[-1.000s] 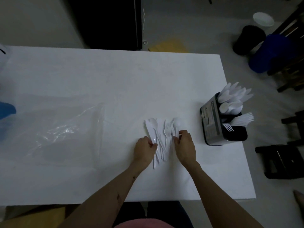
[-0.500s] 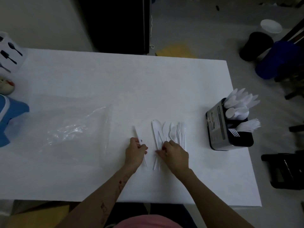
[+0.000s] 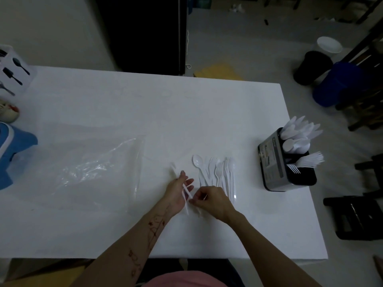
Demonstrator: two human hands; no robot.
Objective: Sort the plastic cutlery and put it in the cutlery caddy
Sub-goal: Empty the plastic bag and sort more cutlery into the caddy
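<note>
A small pile of white plastic cutlery (image 3: 219, 172), spoons and forks side by side, lies on the white table (image 3: 145, 112) in front of me. My left hand (image 3: 176, 193) holds a couple of white plastic knives (image 3: 186, 192) apart from the pile, just left of it. My right hand (image 3: 213, 200) pinches the handle end of one of those pieces, touching my left fingers. The black and silver cutlery caddy (image 3: 277, 162) stands at the table's right edge, holding upright knives, spoons and forks.
A crumpled clear plastic bag (image 3: 93, 162) lies left of my hands. A blue object (image 3: 12, 150) and a white cutlery box (image 3: 12, 73) sit at the left edge. Beyond the right edge are black stools (image 3: 356, 216) and bins (image 3: 331, 85).
My left hand has lifted white pieces off the table and turned palm up. My right hand left the pile and moved left to meet it. The camera view shifted slightly.
</note>
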